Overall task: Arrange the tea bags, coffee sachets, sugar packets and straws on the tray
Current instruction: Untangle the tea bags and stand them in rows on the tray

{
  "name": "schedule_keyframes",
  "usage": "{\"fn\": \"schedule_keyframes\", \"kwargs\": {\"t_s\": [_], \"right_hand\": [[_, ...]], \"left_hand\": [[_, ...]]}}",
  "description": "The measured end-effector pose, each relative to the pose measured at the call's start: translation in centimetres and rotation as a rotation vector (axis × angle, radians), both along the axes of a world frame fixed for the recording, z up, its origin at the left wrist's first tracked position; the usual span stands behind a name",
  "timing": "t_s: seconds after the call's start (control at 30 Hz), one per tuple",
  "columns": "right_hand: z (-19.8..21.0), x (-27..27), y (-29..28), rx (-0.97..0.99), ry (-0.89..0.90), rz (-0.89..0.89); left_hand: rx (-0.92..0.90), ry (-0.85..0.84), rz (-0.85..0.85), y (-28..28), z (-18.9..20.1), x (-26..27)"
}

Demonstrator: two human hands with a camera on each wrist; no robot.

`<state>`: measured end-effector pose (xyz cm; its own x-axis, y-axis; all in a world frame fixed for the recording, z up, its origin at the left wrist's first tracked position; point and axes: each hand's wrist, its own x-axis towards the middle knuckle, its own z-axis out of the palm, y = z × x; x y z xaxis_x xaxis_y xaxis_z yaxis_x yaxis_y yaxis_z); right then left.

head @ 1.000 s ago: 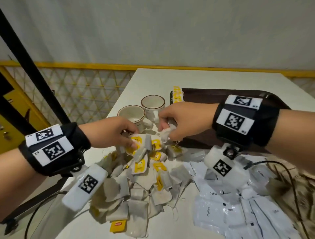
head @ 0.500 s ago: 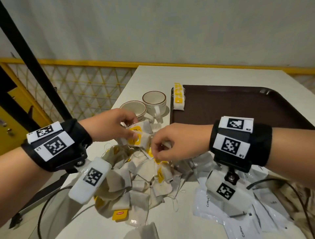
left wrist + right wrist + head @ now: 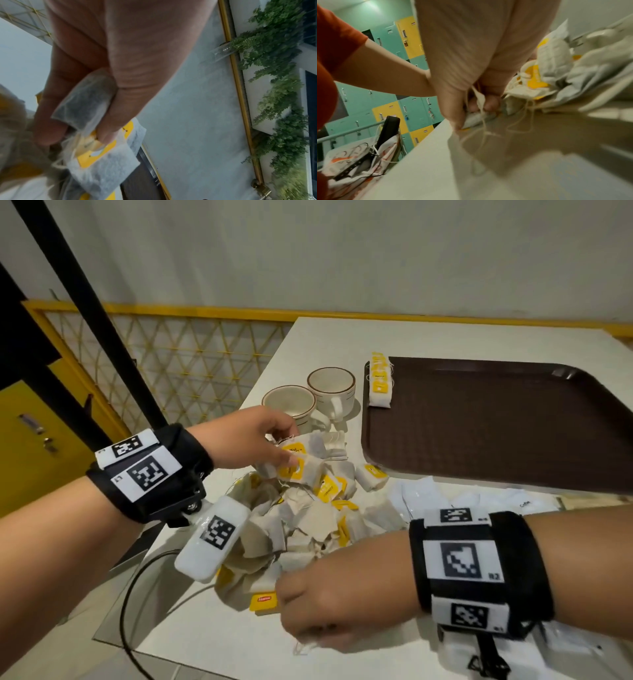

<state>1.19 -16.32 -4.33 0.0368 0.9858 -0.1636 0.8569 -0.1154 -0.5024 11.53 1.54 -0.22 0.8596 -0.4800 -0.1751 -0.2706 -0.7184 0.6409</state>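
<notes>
Both hands grip tea bags: left hand (image 3: 251,440) unchanged over pile (image 3: 308,529); right hand (image 3: 339,594) moved to counter (image 3: 205,642) front edge.

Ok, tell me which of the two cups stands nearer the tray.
The cup with its handle toward the camera, the farther one: it stands just left of the tray. The other cup sits farther left, beside the left hand.

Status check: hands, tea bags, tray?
Left hand holds collected tea bags; right hand grips one at pile's near edge. Tray holds one short row. Cups beside tray, not blocking.
</notes>
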Motion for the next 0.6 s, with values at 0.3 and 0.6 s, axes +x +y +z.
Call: {"fn": "schedule_keyframes", "kwargs": {"t_s": [0.3,0.6], "right_hand": [[3.2,1.9,-1.0,0.053,-0.068,-0.368],[0.8,0.5,-0.1,-0.168,-0.303,-0.450]], "left_hand": [[-0.128,-0.025,0.066,0.1,1.2,-0.8],[-0.273,0.076,0.155,-1.2,1.6,-1.3]]}}
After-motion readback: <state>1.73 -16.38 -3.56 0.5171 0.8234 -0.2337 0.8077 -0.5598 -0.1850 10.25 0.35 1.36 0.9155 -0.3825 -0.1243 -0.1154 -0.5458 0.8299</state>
